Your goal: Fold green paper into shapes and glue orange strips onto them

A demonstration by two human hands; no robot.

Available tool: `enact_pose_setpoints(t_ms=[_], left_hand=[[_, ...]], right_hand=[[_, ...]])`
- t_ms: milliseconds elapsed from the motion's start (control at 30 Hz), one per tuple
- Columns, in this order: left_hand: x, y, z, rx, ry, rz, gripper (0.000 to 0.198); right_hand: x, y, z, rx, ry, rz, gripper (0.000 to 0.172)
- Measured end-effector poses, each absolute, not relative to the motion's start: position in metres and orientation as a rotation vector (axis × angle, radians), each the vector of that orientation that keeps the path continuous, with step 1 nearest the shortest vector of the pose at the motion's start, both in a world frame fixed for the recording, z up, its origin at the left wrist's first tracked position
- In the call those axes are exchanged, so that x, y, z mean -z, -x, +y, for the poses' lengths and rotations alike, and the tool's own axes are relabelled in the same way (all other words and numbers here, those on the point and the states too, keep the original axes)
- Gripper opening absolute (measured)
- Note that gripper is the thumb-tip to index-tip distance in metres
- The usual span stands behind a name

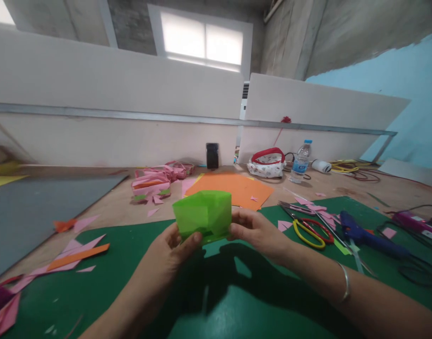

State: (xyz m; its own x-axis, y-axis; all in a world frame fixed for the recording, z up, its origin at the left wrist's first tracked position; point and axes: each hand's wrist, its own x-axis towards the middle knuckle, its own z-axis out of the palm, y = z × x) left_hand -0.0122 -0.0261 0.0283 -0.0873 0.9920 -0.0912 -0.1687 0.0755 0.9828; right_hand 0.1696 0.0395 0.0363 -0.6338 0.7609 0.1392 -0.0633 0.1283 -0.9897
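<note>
A bright green folded paper box [205,212] is held up in front of me, above the green cutting mat [216,315]. Its near face is creased and its top edge looks raised; the inside is mostly hidden. My left hand [180,245] grips the lower left corner, thumb on the front. At the right edge, my right hand [251,228] pinches the paper between thumb and fingers. Both hands cast a dark shadow on the mat.
Orange paper sheets [233,186] lie behind the box. On the right are scissors [309,233], a blue glue gun [371,238] and a water bottle [300,162]. Crumpled pink paper [150,183] and an orange strip [77,256] are on the left. A phone [212,156] leans against the white board.
</note>
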Motion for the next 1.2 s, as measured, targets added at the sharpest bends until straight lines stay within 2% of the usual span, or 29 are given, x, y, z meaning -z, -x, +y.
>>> enact_pose_setpoints(t_ms=[167, 300, 667, 833, 933, 1033, 1133, 1200], left_hand=[[-0.031, 0.011, -0.027, -1.353, -1.078, 1.272, 0.058], [-0.031, 0.009, -0.027, -1.331, -1.09, 1.255, 0.053], [-0.034, 0.004, -0.03, -1.305, -1.099, 1.286, 0.054], [-0.034, 0.003, -0.029, -1.364, -1.088, 1.306, 0.053], [-0.03, 0.007, -0.025, -1.356, -1.1, 1.354, 0.049], [-0.027, 0.012, -0.022, -1.346, -1.068, 1.406, 0.038], [-0.026, 0.012, -0.019, -1.308, -1.054, 1.389, 0.036], [-0.027, 0.01, -0.019, -1.274, -1.054, 1.33, 0.043]], right_hand=[[-0.036, -0.171, 0.041, -1.477, 0.723, -1.842, 0.032], [-0.028, -0.171, 0.045, -1.343, 0.811, -1.866, 0.027], [-0.03, -0.17, 0.043, -1.312, 0.862, -1.817, 0.038], [-0.027, -0.173, 0.048, -1.22, 0.881, -1.88, 0.031], [-0.032, -0.178, 0.046, -0.998, 0.953, -1.828, 0.019], [-0.041, -0.182, 0.037, -0.505, 0.851, -1.872, 0.008], [-0.043, -0.18, 0.027, -0.095, 0.569, -2.17, 0.009], [-0.038, -0.176, 0.025, 0.005, 0.518, -2.365, 0.012]])
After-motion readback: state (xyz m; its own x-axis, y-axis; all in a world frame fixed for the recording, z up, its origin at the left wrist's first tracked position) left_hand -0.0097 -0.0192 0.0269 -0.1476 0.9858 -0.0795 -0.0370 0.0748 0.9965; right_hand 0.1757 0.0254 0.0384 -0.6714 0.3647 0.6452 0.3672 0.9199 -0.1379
